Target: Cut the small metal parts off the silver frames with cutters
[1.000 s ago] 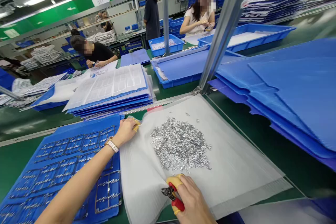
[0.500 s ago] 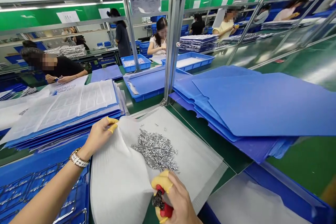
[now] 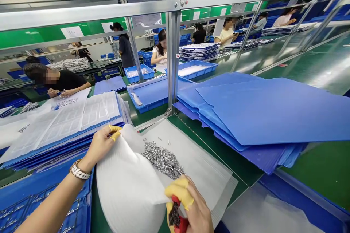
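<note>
My left hand (image 3: 102, 145), with yellow finger cots, pinches the edge of a white foam sheet (image 3: 128, 185) and lifts it into a raised fold. My right hand (image 3: 198, 207) grips red-handled side cutters (image 3: 175, 218) and also holds the sheet's near edge between yellow-capped fingers. A heap of small silver metal pieces (image 3: 162, 160) lies on the flat part of the sheet, partly behind the fold. A few loose pieces lie just beyond the heap. A metal bracelet watch (image 3: 79, 171) sits on my left wrist.
A blue tray with metal frames (image 3: 54, 204) lies under my left forearm. Blue corrugated plastic sheets (image 3: 259, 113) are stacked on the right, and a paper-topped stack (image 3: 73, 123) stands at the left. Aluminium uprights (image 3: 171, 62) and co-workers stand beyond.
Both hands have raised the foam sheet higher, so the fold now covers more of the silver heap. My view has swung left and upward since the oldest frame.
</note>
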Available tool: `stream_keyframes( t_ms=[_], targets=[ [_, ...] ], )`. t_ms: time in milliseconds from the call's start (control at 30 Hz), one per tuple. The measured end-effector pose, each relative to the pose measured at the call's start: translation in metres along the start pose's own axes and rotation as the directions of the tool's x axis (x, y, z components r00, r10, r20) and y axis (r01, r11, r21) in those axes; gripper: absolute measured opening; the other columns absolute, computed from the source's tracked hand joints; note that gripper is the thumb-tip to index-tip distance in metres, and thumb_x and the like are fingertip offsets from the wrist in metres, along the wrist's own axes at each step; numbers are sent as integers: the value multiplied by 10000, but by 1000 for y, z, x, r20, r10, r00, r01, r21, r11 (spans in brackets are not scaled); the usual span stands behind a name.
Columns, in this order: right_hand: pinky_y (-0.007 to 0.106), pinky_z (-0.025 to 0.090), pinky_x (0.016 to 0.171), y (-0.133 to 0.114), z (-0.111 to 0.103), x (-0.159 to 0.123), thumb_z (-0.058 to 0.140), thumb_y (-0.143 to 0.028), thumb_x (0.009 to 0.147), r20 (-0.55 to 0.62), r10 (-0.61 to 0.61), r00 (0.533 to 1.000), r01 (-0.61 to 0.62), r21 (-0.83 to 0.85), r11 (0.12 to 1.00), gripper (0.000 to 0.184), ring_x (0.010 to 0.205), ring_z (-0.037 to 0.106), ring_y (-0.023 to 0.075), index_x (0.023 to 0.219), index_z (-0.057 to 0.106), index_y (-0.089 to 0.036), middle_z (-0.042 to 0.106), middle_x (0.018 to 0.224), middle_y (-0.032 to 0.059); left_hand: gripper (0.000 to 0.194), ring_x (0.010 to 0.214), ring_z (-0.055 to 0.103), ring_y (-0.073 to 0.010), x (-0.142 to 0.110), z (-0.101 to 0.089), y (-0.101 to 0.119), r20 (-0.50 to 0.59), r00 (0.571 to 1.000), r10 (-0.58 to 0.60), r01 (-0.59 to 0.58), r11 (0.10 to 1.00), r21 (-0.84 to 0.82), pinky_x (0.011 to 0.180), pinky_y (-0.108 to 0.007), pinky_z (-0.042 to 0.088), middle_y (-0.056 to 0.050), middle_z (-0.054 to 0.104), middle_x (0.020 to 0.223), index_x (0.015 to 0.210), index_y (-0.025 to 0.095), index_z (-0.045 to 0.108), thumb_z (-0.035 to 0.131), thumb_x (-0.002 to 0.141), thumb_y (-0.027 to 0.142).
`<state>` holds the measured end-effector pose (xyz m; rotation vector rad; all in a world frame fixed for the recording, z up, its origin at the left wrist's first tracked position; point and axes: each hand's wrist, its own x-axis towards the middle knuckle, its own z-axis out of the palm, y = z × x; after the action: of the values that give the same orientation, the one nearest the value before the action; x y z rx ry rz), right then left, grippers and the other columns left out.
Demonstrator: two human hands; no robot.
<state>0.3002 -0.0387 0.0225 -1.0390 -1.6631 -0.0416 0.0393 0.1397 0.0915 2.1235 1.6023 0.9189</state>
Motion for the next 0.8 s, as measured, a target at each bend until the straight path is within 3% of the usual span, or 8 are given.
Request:
stream_keyframes(
  t_ms=[133, 300, 467, 600, 700, 800],
  targets=[
    [457, 509, 837, -1, -1, 2, 487, -46, 741, -31, 51, 998, -50, 27, 998, 391, 799, 590, 199, 1087, 467, -228, 583, 862, 51, 276, 903, 620, -216, 2, -2, -3, 18, 1000, -4, 4, 1000, -3, 827, -338, 468, -35, 702, 991, 980, 209, 673, 525, 811, 370],
    [448, 510, 776, -4, 1, 1, 473, -60, 757, -58, 39, 998, -33, 97, 995, 372, 783, 575, 208, 1093, 480, -221, 564, 848, 58, 317, 891, 628, -217, 5, 0, -9, -28, 999, -32, 31, 999, -35, 799, -325, 482, -46, 710, 993, 987, 193, 678, 536, 810, 414],
    [411, 500, 778, -10, 7, -7, 428, -63, 827, -40, 105, 994, -101, 90, 991, 288, 772, 569, 197, 1045, 520, -228, 549, 827, 49, 337, 880, 632, -215, -3, 3, -20, -20, 997, -71, 69, 996, -57, 800, -325, 486, -54, 707, 994, 982, 181, 674, 548, 800, 436],
    [349, 503, 701, -15, 14, -18, 450, -134, 872, 129, 102, 986, -130, 229, 965, 193, 698, 555, 171, 1003, 547, -237, 574, 801, 33, 361, 916, 632, -227, -14, -1, -30, -8, 990, -138, 138, 990, -40, 816, -329, 489, -59, 706, 1010, 1002, 182, 667, 541, 798, 452],
    [296, 501, 632, -8, 11, -23, 530, -248, 860, 325, 32, 945, -157, 368, 917, 144, 674, 561, 158, 1000, 562, -241, 601, 799, 21, 384, 924, 637, -234, -21, -6, -40, 90, 984, -155, 155, 988, 11, 834, -338, 491, -70, 705, 1032, 1036, 177, 663, 531, 801, 451],
    [281, 503, 647, 25, -4, -17, 531, -252, 849, 405, 220, 888, -324, 210, 922, 238, 736, 590, 158, 1087, 536, -241, 628, 925, 39, 400, 926, 643, -242, -29, -11, -51, 172, 972, -161, 145, 984, 100, 844, -347, 489, -70, 708, 1034, 1078, 182, 663, 516, 805, 435]
  ],
)
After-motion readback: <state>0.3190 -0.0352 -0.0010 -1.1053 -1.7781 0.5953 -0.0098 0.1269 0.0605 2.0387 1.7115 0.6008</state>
